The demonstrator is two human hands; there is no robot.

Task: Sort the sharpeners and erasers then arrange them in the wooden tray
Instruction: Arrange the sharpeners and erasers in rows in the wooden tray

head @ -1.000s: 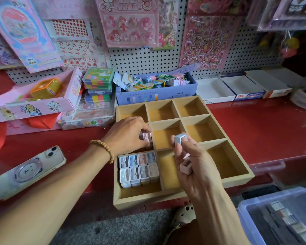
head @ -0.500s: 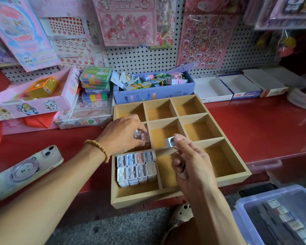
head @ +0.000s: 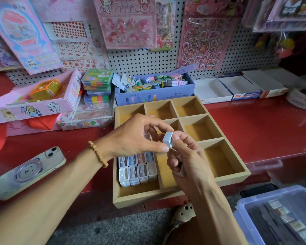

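Red surface (head: 254, 124) under my tray (head: 233, 179); both hands, left (head: 131, 138) and right (head: 189, 160), pinch one sharpener (head: 167, 142) with fingers: light, rigid, slick; grip its flat sides.

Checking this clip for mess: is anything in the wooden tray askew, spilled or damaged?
Nothing stands out. The sharpeners sit in neat rows in the near-left compartment of the wooden tray. Both the left hand and the right hand hold one pale sharpener above it.

Stationery shop. Pegboard wall (head: 148, 59) hung with packaged sticker sheets (head: 201, 45); red counter (head: 254, 129) carries display boxes of erasers (head: 97, 82) and small stock.
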